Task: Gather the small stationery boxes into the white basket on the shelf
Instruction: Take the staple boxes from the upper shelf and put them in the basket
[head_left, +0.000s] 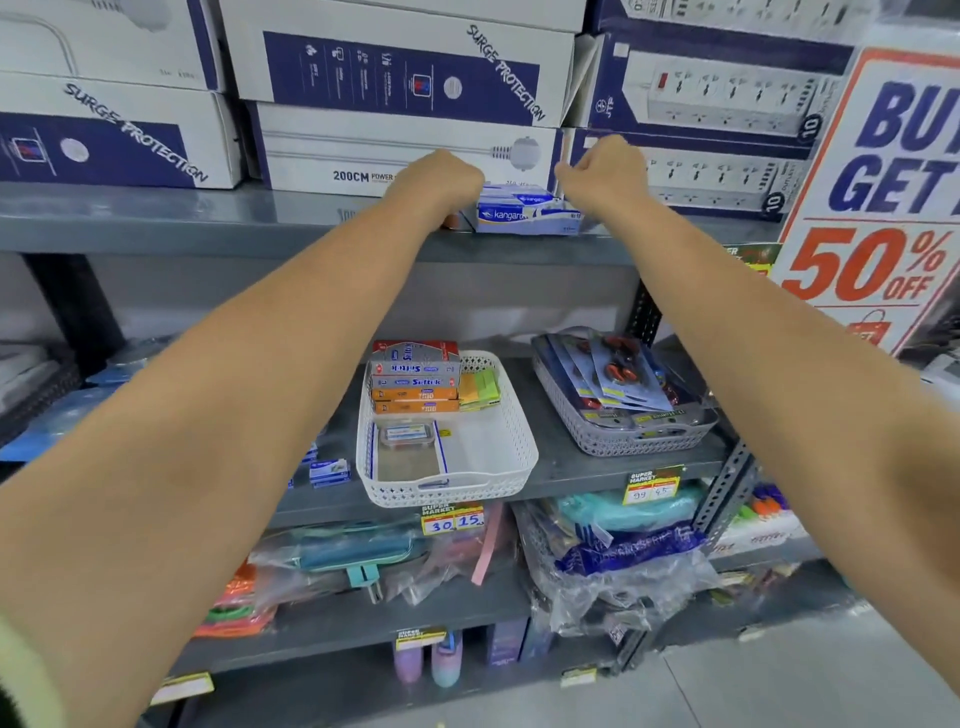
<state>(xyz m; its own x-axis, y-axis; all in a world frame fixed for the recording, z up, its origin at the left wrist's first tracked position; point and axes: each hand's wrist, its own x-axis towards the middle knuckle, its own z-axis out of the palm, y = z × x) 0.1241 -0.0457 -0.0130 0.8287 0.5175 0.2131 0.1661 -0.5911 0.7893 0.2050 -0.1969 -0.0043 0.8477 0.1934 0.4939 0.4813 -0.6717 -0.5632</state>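
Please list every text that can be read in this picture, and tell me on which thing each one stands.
"SURGE PROTECTION": large box
"200CM POWER": box below
"10": socket box
"kangaro": small blue box between the hands
"Softek": boxes in the white basket
"50% OFF": sale poster
"30", "15": price tag
"99", "45": price tag
Other small print: too blurred to read.

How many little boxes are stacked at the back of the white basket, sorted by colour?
Stack in the white basket:
Red-topped grey Softek boxes: 3
Orange boxes: 2
Total: 5
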